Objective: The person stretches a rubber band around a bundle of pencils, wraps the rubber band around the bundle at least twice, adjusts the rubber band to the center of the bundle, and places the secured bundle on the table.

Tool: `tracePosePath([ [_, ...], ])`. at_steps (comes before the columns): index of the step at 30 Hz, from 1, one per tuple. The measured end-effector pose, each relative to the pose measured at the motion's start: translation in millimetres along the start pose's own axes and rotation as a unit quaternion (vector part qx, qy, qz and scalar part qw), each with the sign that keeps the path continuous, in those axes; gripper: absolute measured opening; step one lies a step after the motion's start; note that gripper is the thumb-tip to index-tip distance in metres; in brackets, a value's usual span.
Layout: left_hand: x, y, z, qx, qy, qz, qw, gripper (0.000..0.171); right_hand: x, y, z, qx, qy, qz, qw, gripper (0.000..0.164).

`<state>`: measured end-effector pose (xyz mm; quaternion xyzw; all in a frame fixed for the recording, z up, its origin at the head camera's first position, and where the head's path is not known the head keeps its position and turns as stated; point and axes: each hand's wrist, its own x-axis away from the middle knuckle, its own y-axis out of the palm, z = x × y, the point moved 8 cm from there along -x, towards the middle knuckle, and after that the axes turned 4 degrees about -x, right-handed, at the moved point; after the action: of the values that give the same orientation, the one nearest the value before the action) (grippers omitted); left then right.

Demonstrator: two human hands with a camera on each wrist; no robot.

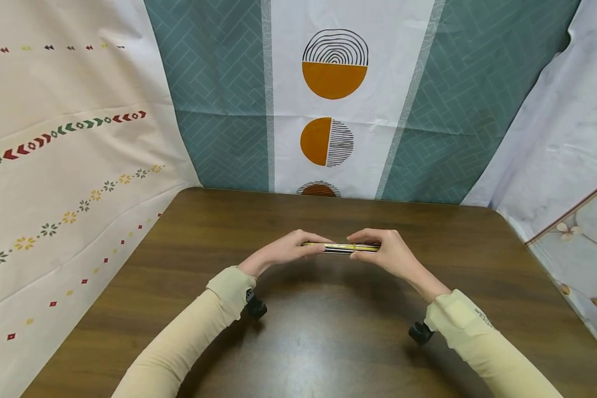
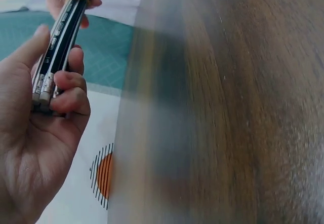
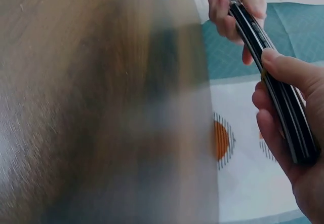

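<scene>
A bundle of black-and-white striped pencils (image 1: 336, 249), with some yellow showing, is held level above the table between both hands. My left hand (image 1: 287, 248) grips the end with metal ferrules and erasers (image 2: 46, 88), its fingers curled round the pencils. Around the other part, my right hand (image 1: 394, 255) has its thumb on one side and fingers on the other. A thin yellowish band (image 3: 264, 74) circles the bundle right by the right thumb. The flat dark ends (image 3: 306, 158) of the pencils lie against the right palm.
Below the hands spreads a brown wood-grain table (image 1: 308, 331). A green and white patterned cloth (image 1: 219, 110) hangs behind its far edge. Light printed cloths (image 1: 69, 182) hang on the left and right sides. Small black devices (image 1: 256, 307) sit at both wrists.
</scene>
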<state>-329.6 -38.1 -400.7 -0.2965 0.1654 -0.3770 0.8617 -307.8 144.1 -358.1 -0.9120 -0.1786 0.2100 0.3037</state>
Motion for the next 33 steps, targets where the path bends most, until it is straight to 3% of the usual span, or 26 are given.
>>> tracePosePath([
  [7,2.1,-3.9,-0.7,0.019,0.001,0.0,0.9998,0.04,1,-9,4,0.034,0.002,-0.013,0.999,0.026],
  [18,-2.0,0.0,7.4,0.03,0.019,-0.006,0.9993,0.04,1,-2,1,0.032,0.007,-0.047,0.998,0.024],
  [26,-4.0,1.3,10.3,0.02,0.021,-0.01,0.9995,0.038,-3,8,-3,0.003,0.008,-0.073,0.997,0.021],
  [33,-7.9,3.3,11.9,-0.002,0.027,-0.01,0.9996,0.039,-8,17,-9,0.022,-0.013,-0.086,0.996,0.021],
])
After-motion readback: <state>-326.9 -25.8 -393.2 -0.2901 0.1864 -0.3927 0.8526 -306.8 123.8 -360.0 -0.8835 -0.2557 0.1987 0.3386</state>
